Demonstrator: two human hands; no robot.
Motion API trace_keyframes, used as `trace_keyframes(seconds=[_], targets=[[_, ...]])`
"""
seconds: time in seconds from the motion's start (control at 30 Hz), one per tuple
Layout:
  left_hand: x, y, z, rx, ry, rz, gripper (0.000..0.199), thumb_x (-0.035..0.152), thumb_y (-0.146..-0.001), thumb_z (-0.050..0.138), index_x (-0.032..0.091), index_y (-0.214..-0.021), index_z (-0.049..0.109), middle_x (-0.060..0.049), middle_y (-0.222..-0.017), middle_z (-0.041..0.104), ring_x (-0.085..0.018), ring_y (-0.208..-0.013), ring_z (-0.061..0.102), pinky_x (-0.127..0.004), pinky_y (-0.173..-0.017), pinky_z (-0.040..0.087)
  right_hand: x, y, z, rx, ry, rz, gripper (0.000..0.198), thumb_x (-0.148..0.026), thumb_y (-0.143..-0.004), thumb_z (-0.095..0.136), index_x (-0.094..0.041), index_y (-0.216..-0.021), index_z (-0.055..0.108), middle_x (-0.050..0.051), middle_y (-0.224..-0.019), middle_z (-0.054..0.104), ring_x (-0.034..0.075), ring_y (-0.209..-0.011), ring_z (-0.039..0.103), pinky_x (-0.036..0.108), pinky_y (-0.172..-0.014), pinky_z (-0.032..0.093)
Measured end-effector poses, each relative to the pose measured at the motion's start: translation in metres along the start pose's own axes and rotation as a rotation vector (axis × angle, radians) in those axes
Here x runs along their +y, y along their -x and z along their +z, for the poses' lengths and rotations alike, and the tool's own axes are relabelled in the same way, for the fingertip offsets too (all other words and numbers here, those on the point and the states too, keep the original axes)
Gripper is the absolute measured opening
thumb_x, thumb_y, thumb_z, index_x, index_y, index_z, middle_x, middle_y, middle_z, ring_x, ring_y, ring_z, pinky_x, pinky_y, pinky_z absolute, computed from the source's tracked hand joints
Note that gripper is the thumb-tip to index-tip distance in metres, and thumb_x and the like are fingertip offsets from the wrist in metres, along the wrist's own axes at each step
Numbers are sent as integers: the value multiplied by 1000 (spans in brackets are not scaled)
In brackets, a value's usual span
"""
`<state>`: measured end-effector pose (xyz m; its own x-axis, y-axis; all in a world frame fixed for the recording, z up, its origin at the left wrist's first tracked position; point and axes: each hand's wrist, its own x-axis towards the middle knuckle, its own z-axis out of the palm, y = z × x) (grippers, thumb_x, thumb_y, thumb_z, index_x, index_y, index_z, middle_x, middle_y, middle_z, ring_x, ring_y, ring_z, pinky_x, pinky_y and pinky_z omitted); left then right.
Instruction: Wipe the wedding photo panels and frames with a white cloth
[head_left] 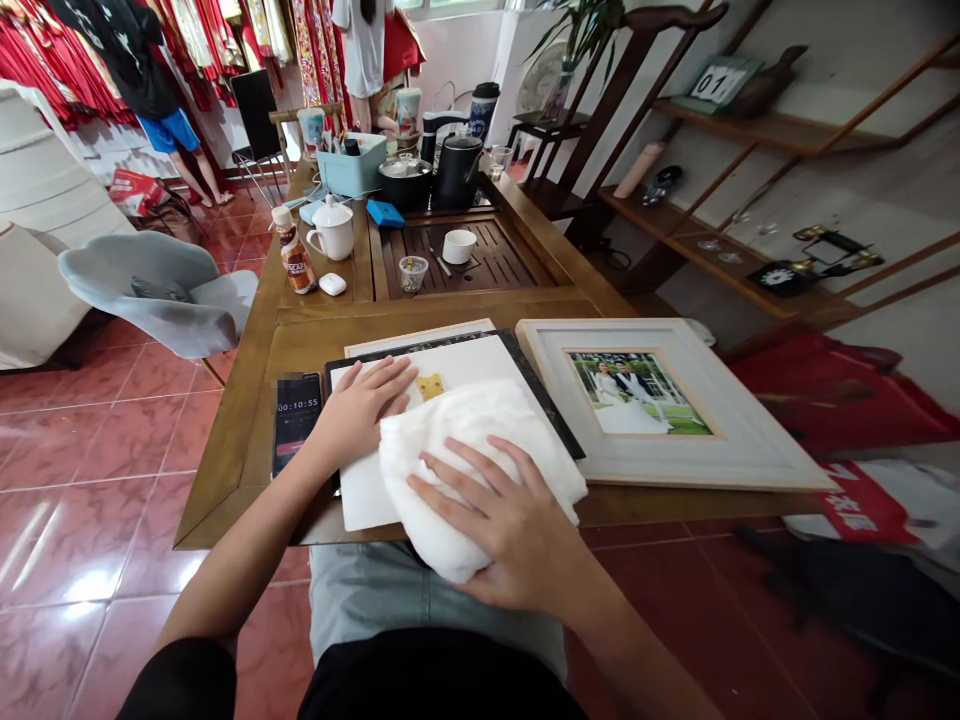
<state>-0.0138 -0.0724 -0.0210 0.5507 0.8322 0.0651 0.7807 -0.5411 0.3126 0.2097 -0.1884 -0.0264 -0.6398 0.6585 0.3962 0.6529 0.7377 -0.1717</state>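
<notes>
My left hand (364, 408) lies with its fingers stretched out on a white sheet (480, 362), which rests on a black-edged board (544, 395). Close to its fingertips is a small yellow, cat-shaped piece (430, 387). Spread over a thick, soft white folded cloth (420, 440) are the fingers of my right hand (510, 520), pressing on its top, with the thumb at its near side. The cloth covers part of the sheet and bulges past the table's front edge. What lies beneath it is hidden.
A framed wedding photo (637, 390) lies to the right and a phone (296, 425) to the left. Behind stand a bottle (294, 255), a lidded mug (331, 230) and a tea tray (510, 255) with a white cup (459, 246). A grey chair (165, 290) stands left.
</notes>
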Motion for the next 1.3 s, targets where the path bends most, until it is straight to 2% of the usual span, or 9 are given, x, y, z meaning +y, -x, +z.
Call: trace_keyframes(seconds=[0.2,0.43,0.53,0.73,0.87,1.03,1.3], targets=[[0,0,0,7,-15,2,48,33,-108,35,30,-154,47,0,-164,41,-22,-154,35,-51,-128,19,14,8,-10,22,-2,36,60,-50,-86,64,-25,-140,60,3,-145,64,29,-135,53,48,-119,20],[1,0,2,13,-17,15,48,33,-107,35,28,-153,48,-1,-163,42,-23,-153,36,-52,-128,19,47,27,-16,84,193,190,51,-37,-87,62,-22,-136,62,9,-137,68,32,-128,60,50,-110,32],[1,-1,3,23,-22,15,48,33,-108,35,28,-153,48,-1,-163,42,-23,-154,36,-52,-128,19,47,27,-13,109,230,204,48,-37,-89,61,-21,-134,62,10,-134,69,33,-126,60,51,-108,34],[1,0,4,11,-16,8,48,32,-107,34,27,-154,47,-1,-164,41,-21,-154,34,-51,-129,19,28,18,-13,117,141,108,51,-38,-88,57,-21,-137,61,10,-135,69,34,-127,59,54,-110,31],[1,0,4,11,-6,8,49,31,-107,35,28,-154,46,-1,-164,41,-21,-154,34,-51,-129,18,27,15,-17,88,124,66,54,-38,-86,60,-21,-138,61,9,-136,69,35,-127,58,54,-110,31],[2,0,3,19,-5,24,49,30,-107,36,26,-153,48,-3,-163,42,-24,-154,35,-53,-128,18,38,-4,-12,10,154,116,54,-35,-87,63,-22,-139,61,9,-140,66,34,-128,57,54,-109,32],[-2,0,6,35,-13,43,49,29,-107,37,32,-154,47,-1,-162,44,-25,-154,35,-56,-127,20,56,-42,2,-22,181,194,63,-35,-86,68,-22,-146,55,10,-146,62,35,-134,53,56,-111,31]])
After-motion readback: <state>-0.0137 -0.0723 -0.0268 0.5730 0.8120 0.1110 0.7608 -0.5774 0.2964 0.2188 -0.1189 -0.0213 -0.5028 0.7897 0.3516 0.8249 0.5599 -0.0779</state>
